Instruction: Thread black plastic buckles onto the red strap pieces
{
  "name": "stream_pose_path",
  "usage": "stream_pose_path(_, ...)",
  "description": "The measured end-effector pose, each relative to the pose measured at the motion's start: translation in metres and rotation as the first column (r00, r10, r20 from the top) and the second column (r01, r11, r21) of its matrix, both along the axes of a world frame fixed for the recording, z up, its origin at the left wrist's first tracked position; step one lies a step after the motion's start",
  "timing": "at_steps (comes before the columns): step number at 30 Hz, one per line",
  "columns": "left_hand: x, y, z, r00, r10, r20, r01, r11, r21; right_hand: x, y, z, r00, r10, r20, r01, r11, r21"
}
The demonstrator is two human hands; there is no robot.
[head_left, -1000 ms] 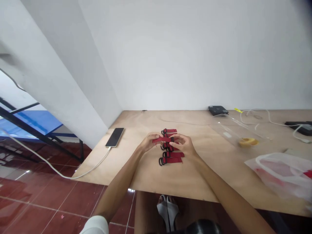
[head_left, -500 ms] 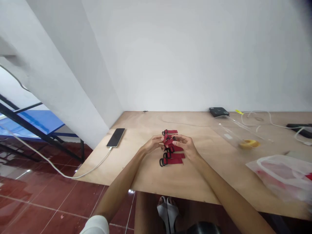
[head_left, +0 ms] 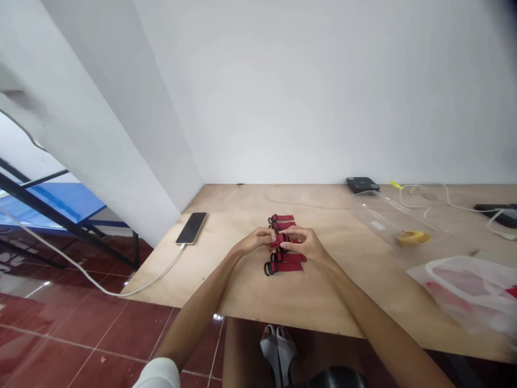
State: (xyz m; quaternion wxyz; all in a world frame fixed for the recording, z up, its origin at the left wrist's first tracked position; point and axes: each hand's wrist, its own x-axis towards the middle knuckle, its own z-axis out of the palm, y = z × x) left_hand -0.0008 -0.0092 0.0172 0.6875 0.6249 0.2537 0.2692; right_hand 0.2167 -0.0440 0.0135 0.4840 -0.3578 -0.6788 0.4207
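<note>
Several short red straps with black buckles lie in a column on the wooden table (head_left: 238, 280). At the far end of the column is one strap (head_left: 286, 218); the nearest strap (head_left: 288, 267) has its black rings pointing left. Between them, my left hand (head_left: 256, 241) pinches the left part of a red strap piece (head_left: 278, 240). From the right, my right hand (head_left: 305, 242) grips the same piece by its black buckle, thumb and fingers closed. My fingers partly cover the middle straps.
A phone (head_left: 191, 228) with a white cable lies at the left. Toward the back right are a black box (head_left: 362, 185), a clear plastic bag (head_left: 379, 215) and a yellow roll (head_left: 412, 238). A translucent bag (head_left: 464, 285) with red contents sits at the right.
Both hands have moved slightly nearer with the held strap piece, uncovering more of the second strap from the far end. My fingers now cover the middle straps more.
</note>
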Motion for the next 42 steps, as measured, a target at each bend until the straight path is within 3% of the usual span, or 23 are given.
stream_pose_path(10, -0.005, 0.002, 0.004, 0.984, -0.08, -0.16, 0.101, 0.987, 0.123, 0.004, -0.002, 0.009, 0.97, 0.148, 0.191, -0.15, 0.989, -0.003)
stream_pose_path(17, 0.003, 0.002, -0.004, 0.998, 0.068, -0.018, -0.067, 0.996, 0.058, -0.011, -0.007, 0.001, 0.992, -0.061, 0.114, 0.038, 0.981, 0.189)
stream_pose_path(21, 0.006, 0.005, -0.011, 0.984, 0.178, -0.033, -0.173, 0.978, 0.114, -0.019, -0.008, -0.009, 0.942, -0.296, 0.158, 0.224, 0.905, 0.363)
stream_pose_path(23, 0.007, 0.007, -0.013, 0.973, 0.224, -0.05, -0.214, 0.964, 0.16, -0.021, -0.008, -0.012, 0.932, -0.323, 0.166, 0.239, 0.889, 0.391)
stream_pose_path(27, 0.008, 0.006, -0.013, 0.964, 0.263, -0.033, -0.252, 0.948, 0.195, -0.02, -0.007, -0.014, 0.957, -0.266, 0.117, 0.229, 0.938, 0.259)
stream_pose_path(31, 0.008, 0.003, -0.009, 0.97, 0.243, 0.022, -0.238, 0.923, 0.302, -0.016, -0.004, -0.012, 0.977, -0.202, -0.068, 0.199, 0.979, -0.053)
stream_pose_path(37, 0.003, 0.005, -0.004, 0.944, 0.323, -0.071, -0.191, 0.707, 0.68, -0.009, 0.001, -0.003, 0.945, -0.124, -0.303, 0.019, 0.945, -0.327)
stream_pose_path(40, 0.001, 0.006, -0.001, 0.925, 0.379, -0.021, -0.243, 0.635, 0.733, -0.002, 0.007, 0.001, 0.882, -0.215, -0.42, 0.025, 0.91, -0.413)
stream_pose_path(42, 0.001, 0.005, 0.0, 0.915, 0.403, 0.002, -0.279, 0.631, 0.724, 0.003, 0.011, 0.002, 0.842, -0.266, -0.468, 0.032, 0.893, -0.449)
